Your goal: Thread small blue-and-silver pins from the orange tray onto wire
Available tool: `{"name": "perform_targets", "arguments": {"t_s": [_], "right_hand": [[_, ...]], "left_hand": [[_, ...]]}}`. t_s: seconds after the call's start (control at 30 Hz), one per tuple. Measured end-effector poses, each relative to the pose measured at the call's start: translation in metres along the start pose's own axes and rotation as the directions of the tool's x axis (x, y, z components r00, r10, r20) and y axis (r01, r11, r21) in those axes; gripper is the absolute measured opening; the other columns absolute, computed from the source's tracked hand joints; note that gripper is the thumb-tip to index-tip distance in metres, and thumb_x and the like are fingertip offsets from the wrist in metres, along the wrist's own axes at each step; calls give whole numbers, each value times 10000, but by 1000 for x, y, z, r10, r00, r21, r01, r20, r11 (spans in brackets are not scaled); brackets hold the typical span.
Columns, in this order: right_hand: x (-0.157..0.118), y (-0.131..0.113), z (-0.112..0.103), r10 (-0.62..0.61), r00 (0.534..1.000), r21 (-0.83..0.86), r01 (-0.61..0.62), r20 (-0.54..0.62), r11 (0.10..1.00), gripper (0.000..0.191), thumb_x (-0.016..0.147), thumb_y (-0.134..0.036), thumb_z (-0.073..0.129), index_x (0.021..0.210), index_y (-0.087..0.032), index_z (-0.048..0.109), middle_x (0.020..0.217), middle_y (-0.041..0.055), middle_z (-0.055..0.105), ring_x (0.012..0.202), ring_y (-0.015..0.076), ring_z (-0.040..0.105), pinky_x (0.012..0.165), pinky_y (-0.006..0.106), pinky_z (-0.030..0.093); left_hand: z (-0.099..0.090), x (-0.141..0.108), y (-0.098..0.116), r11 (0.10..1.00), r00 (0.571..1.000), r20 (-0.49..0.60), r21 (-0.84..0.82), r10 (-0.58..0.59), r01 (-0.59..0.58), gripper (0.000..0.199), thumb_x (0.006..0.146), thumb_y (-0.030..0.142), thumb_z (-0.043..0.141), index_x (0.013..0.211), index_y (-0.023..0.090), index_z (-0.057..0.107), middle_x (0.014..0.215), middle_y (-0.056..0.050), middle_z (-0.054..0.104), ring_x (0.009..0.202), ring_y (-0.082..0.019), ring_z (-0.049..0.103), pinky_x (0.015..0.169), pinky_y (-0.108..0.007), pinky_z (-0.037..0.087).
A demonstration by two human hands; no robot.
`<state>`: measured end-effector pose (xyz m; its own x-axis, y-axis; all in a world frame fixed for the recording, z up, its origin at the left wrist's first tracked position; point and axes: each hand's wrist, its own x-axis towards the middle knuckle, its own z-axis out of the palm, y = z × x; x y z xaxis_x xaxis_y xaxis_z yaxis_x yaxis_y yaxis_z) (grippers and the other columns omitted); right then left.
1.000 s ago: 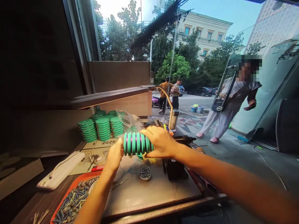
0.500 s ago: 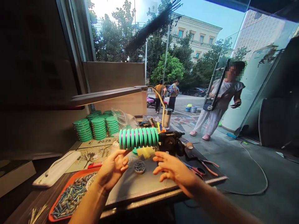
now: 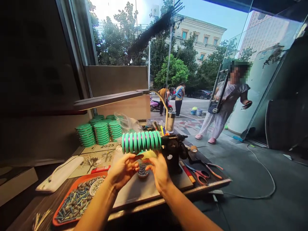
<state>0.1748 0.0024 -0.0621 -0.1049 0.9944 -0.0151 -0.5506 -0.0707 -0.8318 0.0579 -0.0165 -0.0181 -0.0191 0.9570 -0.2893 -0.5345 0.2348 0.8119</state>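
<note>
A row of green rings point(image 3: 141, 142) sits on a purplish roller that sticks out from a black machine point(image 3: 173, 150). Below its left part, my left hand point(image 3: 124, 170) has thumb and fingers pinched on a small dark piece point(image 3: 139, 157). Close on its right, my right hand point(image 3: 158, 170) is curled at a yellow item point(image 3: 148, 155) under the rings; its fingertips are partly hidden, so its grip is unclear. A small round dish of dark beads point(image 3: 143, 171) lies behind and between the hands.
Stacks of green discs point(image 3: 101, 131) stand back left. An orange tray point(image 3: 56, 221) of small cylinders is front left. Scissors point(image 3: 201, 176) and pliers point(image 3: 214, 170) lie right. A lamp point(image 3: 110, 98) overhangs the table. A person point(image 3: 231, 96) stands by the glass door.
My right hand has moved left and in toward the rings, close to my left hand. My left hand has shifted slightly right, and a dark piece now shows at its fingertips.
</note>
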Motion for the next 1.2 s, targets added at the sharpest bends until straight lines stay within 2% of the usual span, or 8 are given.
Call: {"name": "perform_targets", "arguments": {"t_s": [0.13, 0.27, 0.47, 0.57, 0.67, 0.77, 0.97, 1.2], "right_hand": [[3, -5, 1, 48, 997, 61, -52, 60, 997, 359, 538, -284, 604, 850, -158, 478, 806, -5, 575, 645, 59, 546, 519, 154, 414], [3, -12, -1, 125, 982, 69, -136, 138, 988, 286, 504, -289, 615, 647, -155, 406, 557, -63, 430, 507, 30, 437, 503, 180, 404], [6, -18, -3, 215, 939, 11, -226, 270, 974, 407, 520, -363, 681, 633, -170, 341, 493, -102, 301, 423, -5, 290, 416, 148, 271], [6, -20, -3, 233, 919, -27, -237, 318, 971, 444, 535, -417, 710, 660, -166, 365, 489, -111, 270, 420, -13, 258, 414, 136, 234], [6, -21, -1, 245, 902, -84, -230, 357, 970, 430, 557, -428, 727, 730, -144, 454, 485, -117, 248, 415, -25, 217, 410, 122, 182], [8, -20, 1, 242, 903, -130, -209, 355, 969, 446, 557, -456, 725, 738, -130, 480, 468, -123, 245, 398, -31, 196, 396, 122, 143], [7, -19, 1, 196, 920, -147, -153, 339, 977, 533, 580, -587, 631, 597, -168, 303, 420, -130, 209, 340, -34, 161, 361, 123, 115], [-13, -19, -2, 133, 919, -118, -96, 370, 988, 585, 597, -647, 587, 568, -175, 242, 408, -125, 167, 346, -37, 116, 355, 117, 85]], "left_hand": [[-2, 1, 0, 1000, 1000, 16, 11, -21, 21, 188, 800, 54, 419, 742, 86, 594, 675, -77, 638, 437, -84, 504, 434, -204, 452], [-3, -1, 0, 998, 995, 75, 20, -69, 68, 189, 816, 89, 421, 774, 77, 605, 581, -24, 552, 439, -86, 485, 448, -205, 438], [-5, -1, 1, 994, 980, 165, 34, -110, 105, 228, 848, 201, 429, 814, 70, 613, 463, 70, 346, 356, -43, 265, 360, -161, 246], [-7, 1, 1, 993, 975, 191, 68, -111, 100, 223, 788, 297, 564, 820, 81, 608, 467, 84, 337, 368, -33, 252, 371, -152, 212], [-9, 3, -1, 992, 975, 204, 105, -86, 65, 281, 670, 344, 709, 745, 110, 573, 469, 96, 335, 387, -25, 262, 387, -142, 206], [-9, 5, -2, 989, 970, 236, 145, -62, 28, 344, 623, 378, 749, 639, 128, 513, 461, 97, 327, 391, -22, 253, 393, -147, 204], [-8, 6, -6, 982, 952, 307, 178, 3, -60, 477, 590, 459, 740, 520, 169, 368, 459, 92, 283, 389, -26, 198, 384, -175, 151], [-5, -10, -19, 963, 939, 305, 161, 158, -215, 503, 660, 498, 672, 516, 190, 301, 455, 98, 211, 408, -35, 143, 401, -189, 110]]}}
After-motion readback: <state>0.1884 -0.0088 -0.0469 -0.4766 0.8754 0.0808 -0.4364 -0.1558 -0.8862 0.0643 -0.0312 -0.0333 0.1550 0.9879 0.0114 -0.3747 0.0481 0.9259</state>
